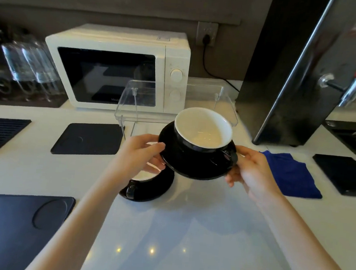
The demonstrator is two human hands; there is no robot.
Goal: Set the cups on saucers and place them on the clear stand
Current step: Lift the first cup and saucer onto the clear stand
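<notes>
Far left, a row of clear upturned glasses [28, 65] on a dark rack, and two dark rubber mats on the white surface [187, 230]: a large one with a round recess [19, 227] at the near edge, a smaller square one [88, 138] further back. Behind that mat sits the cream microwave oven [118, 67].

Now the left hand [144, 153], its fingers [157, 148] pinching the left rim of the glossy black round saucer [194, 165], thumb on top, the others curled beneath. Below that hand, a second black cup with a white inside on its own black saucer [148, 187] rests on the surface, handle towards the camera, partly hidden by the wrist.

Centre stage: the held saucer is up in the air, tilted slightly, just in front of the clear acrylic stand [175, 105]. On it sits the black cup with a white interior [202, 130], empty, handle to the right.

The right hand [252, 169] grips the saucer's right rim, thumb over the edge beside the cup handle, fingers tucked under.

Further right, a folded blue cloth [292, 174], a tall black machine [293, 69], and another dark square mat [343, 173].
</notes>
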